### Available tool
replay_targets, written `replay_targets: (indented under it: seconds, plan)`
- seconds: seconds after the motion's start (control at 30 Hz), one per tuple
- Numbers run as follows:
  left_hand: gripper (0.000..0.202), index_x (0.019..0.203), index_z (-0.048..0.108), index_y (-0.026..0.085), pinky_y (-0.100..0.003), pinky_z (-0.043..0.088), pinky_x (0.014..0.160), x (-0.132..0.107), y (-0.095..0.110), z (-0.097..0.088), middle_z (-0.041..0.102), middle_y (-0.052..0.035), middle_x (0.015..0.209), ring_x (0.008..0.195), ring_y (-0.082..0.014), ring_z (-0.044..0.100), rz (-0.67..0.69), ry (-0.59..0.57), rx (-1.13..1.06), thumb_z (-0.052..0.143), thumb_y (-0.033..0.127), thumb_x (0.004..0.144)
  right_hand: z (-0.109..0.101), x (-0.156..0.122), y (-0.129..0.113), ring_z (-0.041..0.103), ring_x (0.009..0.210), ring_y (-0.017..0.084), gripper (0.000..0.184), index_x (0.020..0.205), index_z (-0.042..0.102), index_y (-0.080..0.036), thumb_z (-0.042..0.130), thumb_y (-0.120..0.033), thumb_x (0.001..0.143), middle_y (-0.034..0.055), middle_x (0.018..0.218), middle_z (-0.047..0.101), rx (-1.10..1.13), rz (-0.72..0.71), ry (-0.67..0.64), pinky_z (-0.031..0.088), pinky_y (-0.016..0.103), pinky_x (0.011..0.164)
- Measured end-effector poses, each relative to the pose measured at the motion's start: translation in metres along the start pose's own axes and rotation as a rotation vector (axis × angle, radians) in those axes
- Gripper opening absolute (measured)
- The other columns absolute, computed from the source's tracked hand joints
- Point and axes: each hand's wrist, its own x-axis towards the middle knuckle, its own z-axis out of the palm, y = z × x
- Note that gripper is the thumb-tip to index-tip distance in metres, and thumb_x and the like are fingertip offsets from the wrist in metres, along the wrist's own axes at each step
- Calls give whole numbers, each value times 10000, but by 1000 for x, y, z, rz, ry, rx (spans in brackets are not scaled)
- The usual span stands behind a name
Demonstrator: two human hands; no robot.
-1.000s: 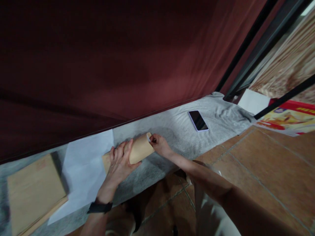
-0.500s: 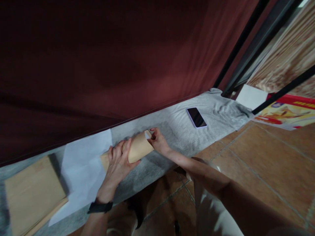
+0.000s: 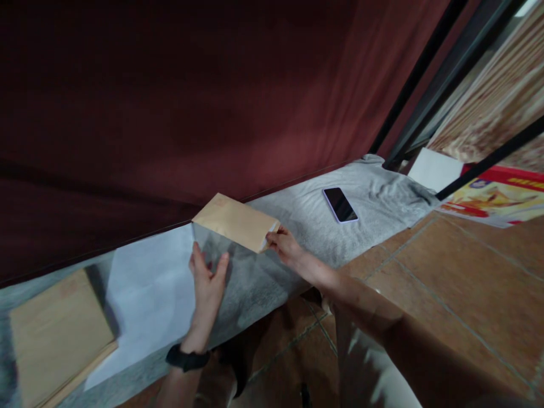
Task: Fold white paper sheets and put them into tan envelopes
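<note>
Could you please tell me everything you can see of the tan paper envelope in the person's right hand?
The flat, rectangular tan paper envelope looks smooth and plain. Its end nearest the bare right hand is open, with white paper-like material showing inside. That hand pinches this end; the open bare left hand appears apart from it. It slants over grey cloth, its far corner showing against the dark red fabric curtain.

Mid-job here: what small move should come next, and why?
Probably bring the left grip over to steady the held envelope: that grip is open and apart from it, while the right grip alone pinches one end, leaving the far end unheld.
</note>
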Motion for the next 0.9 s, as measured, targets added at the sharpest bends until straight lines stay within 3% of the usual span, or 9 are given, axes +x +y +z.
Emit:
replay_targets:
  seconds: [0.07, 0.1, 0.17, 0.23, 0.33, 0.5, 0.63, 0.77, 0.9]
  plan:
    - [812, 1532, 375, 222, -489, 532, 1040, -7, 6, 12, 636, -185, 1337, 1233, -321, 649, -320, -124, -338, 687, 583, 875, 4, -9, 4, 694, 802, 179, 274, 897, 671, -208, 697, -145, 632, -7, 853, 750, 23, 10, -12, 551, 272, 711]
    - [736, 1459, 463, 196, -467, 575, 977, -10, 9, 18, 708, -165, 1198, 1110, -303, 714, -439, -232, -490, 702, 568, 870, 6, -13, 7, 696, 802, 183, 287, 903, 674, -208, 701, -147, 624, -3, 857, 753, 22, 12, -28, 554, 275, 711]
    - [549, 1274, 599, 168, -409, 624, 865, -16, 17, 27, 760, -117, 1033, 922, -259, 766, -569, -332, -688, 764, 473, 848, 8, -22, 11, 698, 791, 186, 304, 920, 681, -208, 722, -176, 620, 2, 854, 754, 6, 7, -73, 559, 280, 702]
    - [398, 1153, 645, 169, -347, 639, 777, -18, 23, 33, 776, -79, 1001, 820, -213, 772, -621, -306, -779, 804, 326, 823, 9, -28, 11, 700, 773, 188, 303, 926, 684, -207, 743, -218, 629, 1, 828, 746, -26, 4, -137, 564, 287, 695]
    - [319, 1098, 660, 163, -276, 626, 671, -17, 27, 34, 791, -63, 963, 730, -178, 766, -675, -288, -795, 796, 198, 811, 7, -32, 6, 703, 752, 189, 286, 915, 682, -207, 743, -247, 639, -2, 789, 733, -90, 32, -203, 569, 294, 692]
    - [362, 1073, 666, 165, -244, 594, 585, -14, 24, 27, 792, -49, 902, 650, -172, 750, -686, -344, -722, 842, 216, 761, -3, -28, -16, 715, 783, 186, 325, 939, 668, -197, 715, -193, 618, 12, 868, 753, -150, 121, -291, 586, 298, 734]
    - [455, 1060, 673, 162, -230, 562, 566, -14, 18, 24, 785, -44, 928, 622, -149, 725, -664, -385, -664, 896, 227, 669, -13, -25, -28, 716, 775, 187, 209, 902, 657, -187, 677, -289, 720, 25, 847, 746, -194, 151, -299, 602, 319, 741]
    - [514, 1023, 650, 154, -212, 498, 540, -14, 12, 22, 764, -36, 881, 619, -133, 699, -617, -400, -580, 917, 239, 592, -20, -23, -26, 696, 777, 167, 233, 920, 666, -198, 730, -323, 734, 5, 860, 726, -332, 92, -277, 599, 307, 742]
    - [594, 1079, 571, 183, -208, 461, 545, -15, 6, 17, 721, 25, 754, 564, -108, 642, -538, -370, -475, 889, 272, 586, -29, -22, -11, 677, 736, 154, 169, 921, 671, -214, 686, -277, 765, -3, 876, 718, -568, 39, -300, 579, 270, 666]
